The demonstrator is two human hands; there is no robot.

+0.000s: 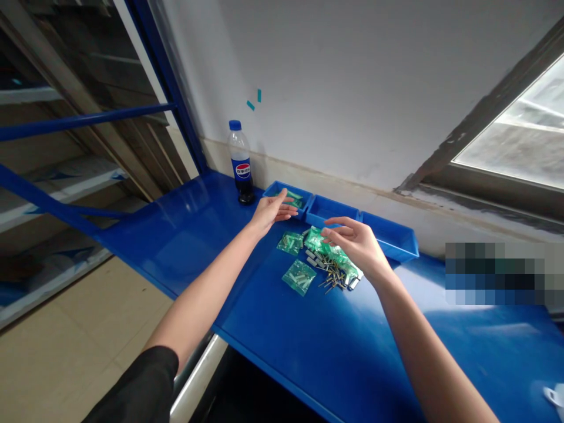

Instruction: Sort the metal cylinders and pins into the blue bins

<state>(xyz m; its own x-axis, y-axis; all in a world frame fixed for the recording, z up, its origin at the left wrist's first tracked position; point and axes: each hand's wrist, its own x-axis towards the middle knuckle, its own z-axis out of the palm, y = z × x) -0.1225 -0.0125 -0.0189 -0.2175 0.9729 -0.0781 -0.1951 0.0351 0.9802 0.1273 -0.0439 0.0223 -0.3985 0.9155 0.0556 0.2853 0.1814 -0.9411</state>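
My left hand (274,211) hovers at the front of the left blue bin (269,191), fingers stretched out and apart, holding nothing that I can see. Green plastic packets show inside that bin. Over the pile of green plastic bags (318,239) is my right hand (352,239), its fingers loosely bent and apart, with nothing visible in them. Beside the bags lie loose screws (335,277) and small pale metal pieces (312,258). Two filled green packets lie to the left, one a packet of pale pieces (299,277), the other a packet with small parts (289,242).
A middle bin (332,207) and a right bin (390,235) stand in line along the wall. A cola bottle (241,167) stands at the back left of the blue table (264,329). Blue frame bars (88,119) rise at the left; a white object (553,395) lies at the right edge.
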